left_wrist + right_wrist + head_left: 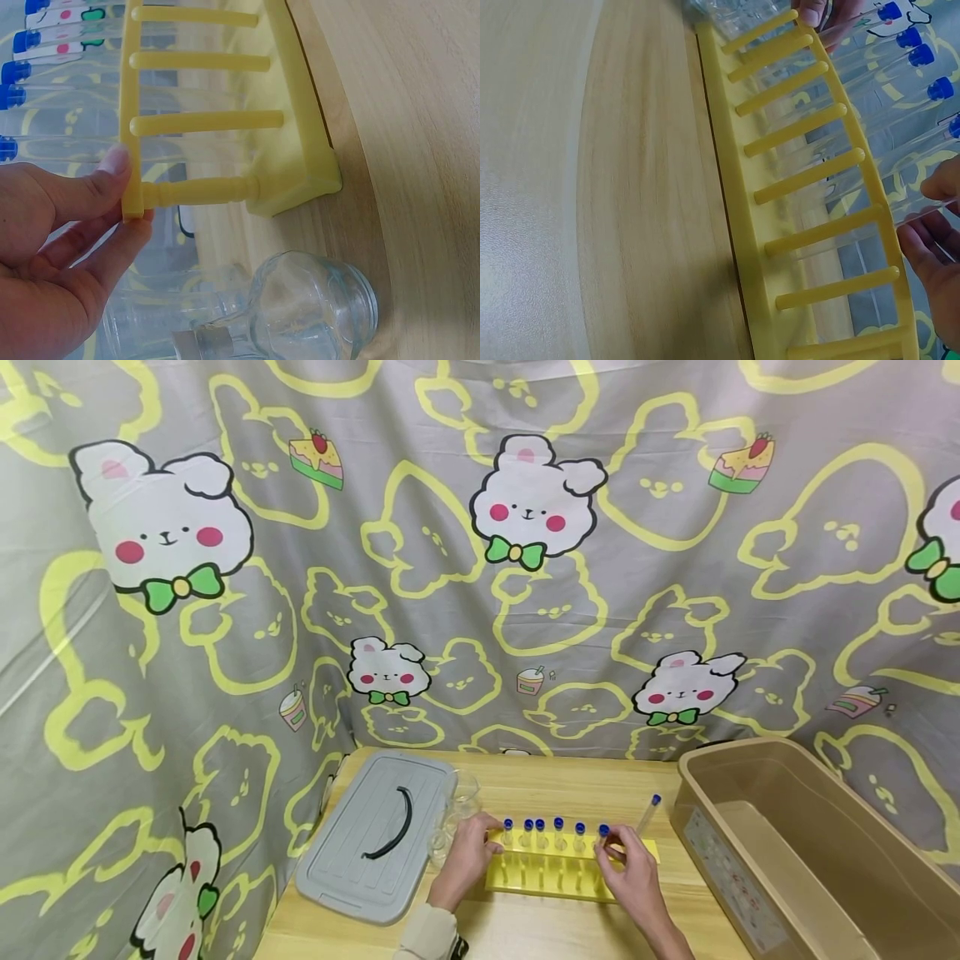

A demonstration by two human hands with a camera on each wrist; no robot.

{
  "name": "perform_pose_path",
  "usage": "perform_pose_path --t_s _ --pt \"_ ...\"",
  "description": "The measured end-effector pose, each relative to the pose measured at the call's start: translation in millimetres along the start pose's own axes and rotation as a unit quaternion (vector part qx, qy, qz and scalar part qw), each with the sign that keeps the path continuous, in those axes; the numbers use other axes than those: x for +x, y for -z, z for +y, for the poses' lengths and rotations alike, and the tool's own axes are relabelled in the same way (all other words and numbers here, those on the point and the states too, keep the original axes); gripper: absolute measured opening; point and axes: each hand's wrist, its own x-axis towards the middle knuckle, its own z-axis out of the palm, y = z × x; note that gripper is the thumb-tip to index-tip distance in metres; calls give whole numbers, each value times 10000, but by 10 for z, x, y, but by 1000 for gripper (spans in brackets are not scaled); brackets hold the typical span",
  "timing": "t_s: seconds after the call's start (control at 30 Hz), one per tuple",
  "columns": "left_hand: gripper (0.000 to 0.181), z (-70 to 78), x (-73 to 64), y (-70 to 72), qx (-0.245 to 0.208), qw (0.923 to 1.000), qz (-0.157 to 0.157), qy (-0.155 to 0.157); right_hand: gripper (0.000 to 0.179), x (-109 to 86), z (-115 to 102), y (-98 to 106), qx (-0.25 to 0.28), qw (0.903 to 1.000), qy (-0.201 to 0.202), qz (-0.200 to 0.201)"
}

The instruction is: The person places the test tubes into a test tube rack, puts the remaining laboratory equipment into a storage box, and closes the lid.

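Note:
A yellow test tube rack (551,888) stands on the wooden table, holding several clear test tubes with blue caps (558,822) in a row. My left hand (471,853) grips the left end of the rack's top bar, thumb above and fingers below, as the left wrist view (127,112) shows with the bar. At the rack's right part, my right hand (633,870) pinches a test tube (855,236) just under its blue cap (603,831). That tube's lower part reaches down through the top bar. Another blue-capped tube (649,812) slants behind the rack's right end.
Clear glassware, including a flask (304,304), stands left of the rack. Farther left lies a grey lid (352,852) with a black curved handle (401,822). A large brown bin (701,852) is at the right. Patterned curtain (450,610) hangs behind and left.

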Motion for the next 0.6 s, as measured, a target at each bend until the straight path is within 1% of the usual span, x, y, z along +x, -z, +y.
perform_pose_path --t_s 0.23,0.43,0.53,0.6 --pt "27 4 12 6 52 10000 4 -14 50 8 -55 71 -95 9997 35 -213" --pt "26 10 18 9 106 9999 4 -74 68 30 -104 187 -240 9985 296 -391" --pt "27 11 16 8 104 9999 7 -73 72 43 -104 247 -339 9973 443 -476" --pt "27 13 14 10 93 9999 14 -63 71 62 -96 280 -419 9966 506 -493"
